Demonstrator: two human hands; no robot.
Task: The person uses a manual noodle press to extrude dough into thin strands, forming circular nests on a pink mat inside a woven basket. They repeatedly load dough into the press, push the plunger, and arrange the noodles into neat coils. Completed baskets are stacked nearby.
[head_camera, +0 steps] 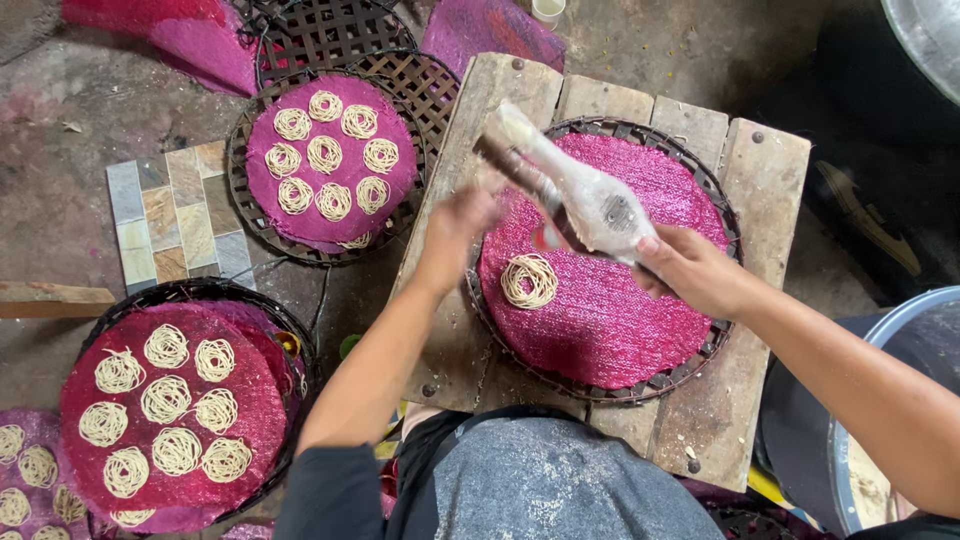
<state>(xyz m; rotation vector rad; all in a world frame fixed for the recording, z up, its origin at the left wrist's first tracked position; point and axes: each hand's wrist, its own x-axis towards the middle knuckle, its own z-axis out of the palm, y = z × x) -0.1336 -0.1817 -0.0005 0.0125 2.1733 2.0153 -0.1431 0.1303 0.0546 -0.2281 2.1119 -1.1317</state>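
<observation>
On wooden table, both hands hold press above pink mat.

place: home food workshop | cues: noodle-nest trays, wooden bench, concrete floor

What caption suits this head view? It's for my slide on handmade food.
Both hands hold a noodle press over a pink woven mat bearing one noodle coil.

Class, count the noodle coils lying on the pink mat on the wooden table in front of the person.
1: a single noodle coil lies on the pink mat, left of centre. The press and hands might hide more.
</observation>
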